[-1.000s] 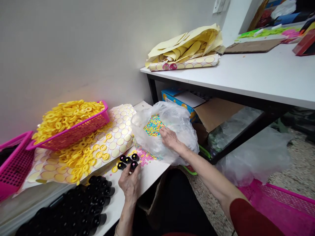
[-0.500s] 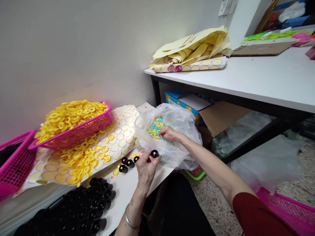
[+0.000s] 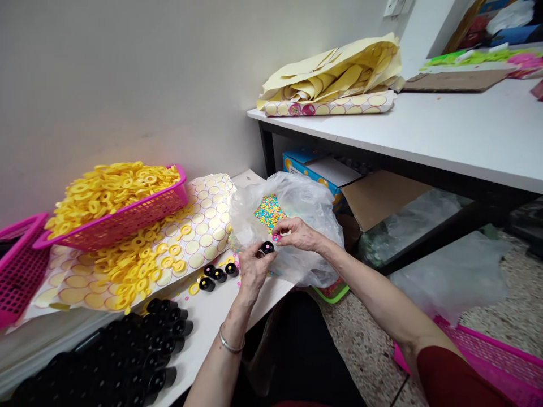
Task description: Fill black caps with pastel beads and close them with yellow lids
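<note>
My left hand [image 3: 253,265] grips a small black cylindrical piece [image 3: 267,247] with a pink centre, its round end turned up. Close beside it, my right hand [image 3: 296,234] pinches a tiny pink piece [image 3: 276,238] whose exact kind is too small to make out. Both hands are over a clear plastic bag [image 3: 311,198]. Inside the bag's opening lie many small blue, yellow and pink beads [image 3: 268,210]. To the left of my left hand, several black pieces [image 3: 218,275] stand on the white table, near a yellow ring [image 3: 194,288].
A pink basket [image 3: 127,221] heaped with yellow rings [image 3: 114,189] stands on a circle-printed sheet [image 3: 207,203]; loose rings spill before it. Many black cylinders [image 3: 127,356] fill the lower left. At right, a white table [image 3: 445,130] carries folded yellow paper [image 3: 331,68], above an open carton [image 3: 382,198].
My right hand has come out of the beads and moved down-left to the black piece, now with a tiny pink piece in its fingers. My left hand has risen slightly.
</note>
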A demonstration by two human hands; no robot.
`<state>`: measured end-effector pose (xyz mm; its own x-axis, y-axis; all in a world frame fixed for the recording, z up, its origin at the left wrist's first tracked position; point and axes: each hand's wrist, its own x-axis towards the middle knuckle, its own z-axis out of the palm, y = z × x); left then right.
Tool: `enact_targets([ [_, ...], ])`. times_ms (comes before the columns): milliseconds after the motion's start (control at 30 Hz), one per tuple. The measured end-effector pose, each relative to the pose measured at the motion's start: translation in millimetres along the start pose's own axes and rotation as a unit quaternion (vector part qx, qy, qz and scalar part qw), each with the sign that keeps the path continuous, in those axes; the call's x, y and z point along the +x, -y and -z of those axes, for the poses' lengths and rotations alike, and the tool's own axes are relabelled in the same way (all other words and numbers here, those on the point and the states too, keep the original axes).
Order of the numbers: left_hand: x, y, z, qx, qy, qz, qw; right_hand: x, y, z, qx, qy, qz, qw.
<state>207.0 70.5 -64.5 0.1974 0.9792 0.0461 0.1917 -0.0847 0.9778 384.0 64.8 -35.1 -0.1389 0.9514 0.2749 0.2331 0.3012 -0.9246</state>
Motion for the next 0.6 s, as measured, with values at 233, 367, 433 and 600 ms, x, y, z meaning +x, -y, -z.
enact_targets([
  [233, 0.9, -3.6, -1.3, 0.062, -0.005, -0.040, 0.997, -1.5, 10.9, 0.0, -0.299, 0.052, 0.116, 0.946],
  [367, -0.1, -4.3, -2.0, 0.070, 0.001, -0.051, 0.996, -4.2, 25.1, -3.9, -0.423, 0.071, 0.105, 0.897],
  [433, -0.4, -4.0, -2.4, 0.068, 0.002, -0.052, 0.996, -6.6, 34.2, -7.3, -0.466, 0.078, 0.093, 0.876],
  [600, 0.6, -1.9, -3.3, 0.071, 0.002, -0.056, 0.996, -8.6, 40.1, -12.6, -0.497, 0.088, 0.088, 0.859],
])
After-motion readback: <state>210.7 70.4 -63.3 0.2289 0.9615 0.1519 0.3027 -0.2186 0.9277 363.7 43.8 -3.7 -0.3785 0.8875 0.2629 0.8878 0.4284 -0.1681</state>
